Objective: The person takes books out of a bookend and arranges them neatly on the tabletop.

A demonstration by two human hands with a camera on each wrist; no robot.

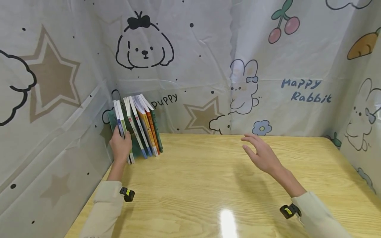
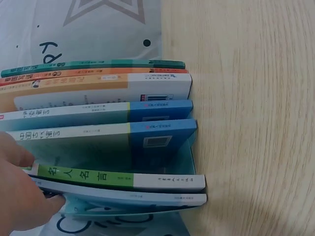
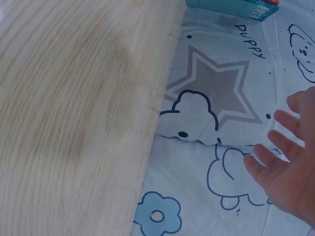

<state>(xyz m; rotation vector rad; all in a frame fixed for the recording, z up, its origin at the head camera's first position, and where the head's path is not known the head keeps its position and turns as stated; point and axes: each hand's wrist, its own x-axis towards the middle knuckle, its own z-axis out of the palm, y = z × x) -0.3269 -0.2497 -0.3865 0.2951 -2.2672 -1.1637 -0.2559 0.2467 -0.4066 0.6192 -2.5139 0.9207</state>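
While the left hand (image 1: 120, 145) pinches two books (image 2: 157, 181) at the left end of the row (image 1: 145, 134), thumb and fingers clamped across both, I'd squeeze evenly; right hand (image 1: 262, 154) hovers above the table (image 1: 193, 185), fingers apart.

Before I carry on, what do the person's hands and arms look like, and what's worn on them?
The left hand and right hand are ungloved. Long cream sleeves cover the forearms. By each cuff sits a small, boxy black device with a yellow marking.
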